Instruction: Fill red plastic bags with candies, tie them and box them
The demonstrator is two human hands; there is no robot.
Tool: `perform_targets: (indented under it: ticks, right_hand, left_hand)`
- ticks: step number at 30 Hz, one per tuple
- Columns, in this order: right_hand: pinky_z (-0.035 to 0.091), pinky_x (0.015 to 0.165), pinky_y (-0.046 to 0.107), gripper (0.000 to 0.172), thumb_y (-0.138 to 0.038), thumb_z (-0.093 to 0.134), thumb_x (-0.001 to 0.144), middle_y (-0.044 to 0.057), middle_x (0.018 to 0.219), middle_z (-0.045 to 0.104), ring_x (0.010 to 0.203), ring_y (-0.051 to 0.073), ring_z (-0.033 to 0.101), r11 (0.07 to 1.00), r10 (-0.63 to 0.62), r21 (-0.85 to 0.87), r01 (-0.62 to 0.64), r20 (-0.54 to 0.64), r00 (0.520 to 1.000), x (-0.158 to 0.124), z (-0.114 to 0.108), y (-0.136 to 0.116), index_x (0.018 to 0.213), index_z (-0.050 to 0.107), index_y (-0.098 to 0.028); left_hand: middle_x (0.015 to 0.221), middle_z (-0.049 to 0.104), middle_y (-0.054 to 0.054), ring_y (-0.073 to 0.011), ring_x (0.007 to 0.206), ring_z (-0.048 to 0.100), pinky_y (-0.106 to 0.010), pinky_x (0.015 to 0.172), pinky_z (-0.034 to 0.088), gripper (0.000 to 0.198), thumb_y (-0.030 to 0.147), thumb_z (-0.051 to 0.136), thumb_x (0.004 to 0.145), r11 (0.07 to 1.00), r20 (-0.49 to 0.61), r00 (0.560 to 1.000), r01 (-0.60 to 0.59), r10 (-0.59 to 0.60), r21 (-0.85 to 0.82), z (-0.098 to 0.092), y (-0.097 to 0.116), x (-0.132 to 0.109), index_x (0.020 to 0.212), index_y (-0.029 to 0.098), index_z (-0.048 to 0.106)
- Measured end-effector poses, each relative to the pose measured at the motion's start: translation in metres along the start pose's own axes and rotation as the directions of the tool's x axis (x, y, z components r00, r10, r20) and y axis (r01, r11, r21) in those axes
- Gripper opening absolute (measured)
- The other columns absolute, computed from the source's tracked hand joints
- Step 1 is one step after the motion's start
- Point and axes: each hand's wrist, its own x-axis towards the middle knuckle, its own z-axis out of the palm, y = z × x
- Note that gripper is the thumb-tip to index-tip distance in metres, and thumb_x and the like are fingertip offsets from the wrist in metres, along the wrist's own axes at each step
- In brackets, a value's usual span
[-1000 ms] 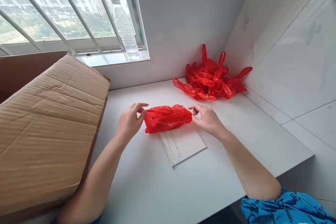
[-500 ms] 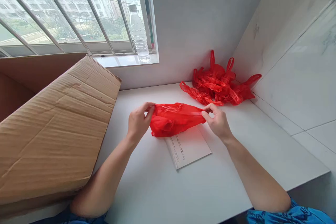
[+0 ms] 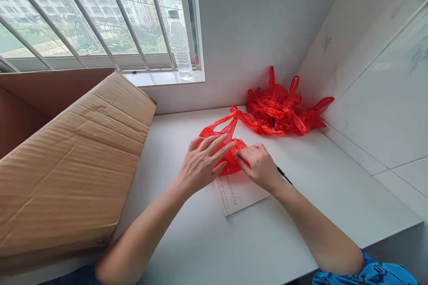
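Note:
A red plastic bag (image 3: 223, 136) lies bunched on the white counter (image 3: 207, 236), its handles sticking up toward the back. My left hand (image 3: 200, 164) rests flat on the bag with the fingers stretched out. Close beside it, my right hand (image 3: 256, 167) has its fingers curled and pinches the bag's right side. Both hands meet over the bag. Under them lies a white sheet of paper (image 3: 239, 191) with printed rows of small characters.
A heap of several red plastic bags (image 3: 284, 109) fills the back right corner by the tiled wall. A big cardboard box (image 3: 67, 156) takes up the left. A clear water bottle (image 3: 180, 44) stands on the window sill. A dark pen (image 3: 284, 174) pokes out beside my right wrist.
The hands held the bag stretched out by its two ends; now they have come together at the middle and press the bag down, and its handles stand up behind them.

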Motion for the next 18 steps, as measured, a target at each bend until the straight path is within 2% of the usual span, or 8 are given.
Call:
perform_targets:
  ticks: [2,4,6,9,12,14,16,18]
  right_hand:
    - [0.038,0.083,0.036,0.02,-0.02,0.047,0.098,0.005,0.093,0.074,0.086,0.019,0.065,0.997,0.001,-0.081,0.002,0.034,0.999,-0.002,0.006,0.001,0.092,0.066,-0.02]
    - [0.038,0.085,0.037,0.016,-0.022,0.052,0.097,0.006,0.106,0.072,0.096,0.021,0.063,0.989,0.018,-0.148,-0.008,0.067,0.998,-0.004,0.01,0.003,0.093,0.067,-0.021]
    - [0.039,0.088,0.038,0.01,-0.025,0.06,0.093,0.008,0.118,0.069,0.105,0.024,0.06,0.978,0.056,-0.205,-0.032,0.112,0.992,-0.008,0.013,0.006,0.097,0.068,-0.021]
    - [0.041,0.091,0.043,0.023,-0.031,0.067,0.087,0.012,0.124,0.066,0.111,0.029,0.058,0.965,0.117,-0.252,-0.078,0.144,0.983,-0.013,0.016,0.012,0.107,0.067,-0.02]
    - [0.042,0.089,0.043,0.022,-0.026,0.062,0.088,0.011,0.116,0.069,0.105,0.028,0.061,0.948,0.232,-0.245,-0.205,0.088,0.969,-0.012,0.014,0.022,0.109,0.066,-0.02]
    - [0.043,0.08,0.039,0.015,-0.019,0.055,0.088,0.007,0.097,0.073,0.091,0.025,0.064,0.913,0.358,-0.226,-0.339,0.046,0.933,-0.01,0.009,0.031,0.096,0.067,-0.022]
    - [0.043,0.07,0.035,0.013,-0.019,0.052,0.087,0.004,0.08,0.071,0.077,0.022,0.064,0.863,0.487,-0.151,-0.482,-0.005,0.873,-0.008,0.002,0.041,0.085,0.064,-0.023]
    - [0.044,0.066,0.032,0.01,-0.021,0.054,0.084,0.002,0.082,0.07,0.071,0.02,0.064,0.814,0.58,0.038,-0.579,-0.057,0.812,-0.008,-0.004,0.053,0.09,0.061,-0.024]
  left_hand:
    - [0.143,0.056,-0.003,-0.0252,0.127,0.051,-0.046,0.107,0.032,0.032,0.029,0.051,0.098,0.999,0.046,0.999,-0.018,0.016,0.051,0.007,-0.001,-0.003,0.13,0.032,0.057]
    - [0.133,0.063,-0.004,-0.025,0.121,0.055,-0.046,0.107,0.032,0.019,0.027,0.055,0.096,0.995,0.076,0.997,-0.011,0.004,0.101,0.013,-0.004,-0.005,0.112,0.027,0.066]
    - [0.119,0.068,-0.005,-0.0239,0.112,0.059,-0.045,0.105,0.034,0.01,0.025,0.058,0.094,0.99,0.09,0.996,0.003,-0.015,0.138,0.017,-0.007,-0.007,0.094,0.023,0.068]
    - [0.103,0.07,-0.003,-0.0213,0.103,0.061,-0.044,0.106,0.034,0.015,0.021,0.058,0.092,0.992,0.089,0.996,0.001,-0.012,0.122,0.015,-0.008,-0.006,0.08,0.022,0.066]
    - [0.112,0.069,-0.001,-0.0203,0.107,0.06,-0.046,0.114,0.028,0.018,0.016,0.059,0.089,0.998,0.086,0.995,-0.048,0.044,0.051,0.003,-0.007,-0.004,0.072,0.021,0.064]
    - [0.127,0.064,-0.001,-0.0213,0.112,0.059,-0.045,0.115,0.028,0.018,0.014,0.059,0.086,0.996,0.094,0.992,-0.084,0.083,0.0,-0.008,-0.006,-0.002,0.069,0.021,0.063]
    - [0.132,0.062,-0.001,-0.0204,0.107,0.061,-0.041,0.106,0.036,0.021,0.015,0.057,0.084,0.995,0.135,0.986,-0.088,0.094,-0.05,-0.018,-0.006,-0.002,0.064,0.02,0.06]
    - [0.111,0.07,-0.001,-0.0156,0.082,0.063,-0.038,0.092,0.042,0.027,0.015,0.053,0.084,0.995,0.221,0.973,-0.043,0.062,-0.09,-0.027,-0.008,-0.003,0.057,0.019,0.053]
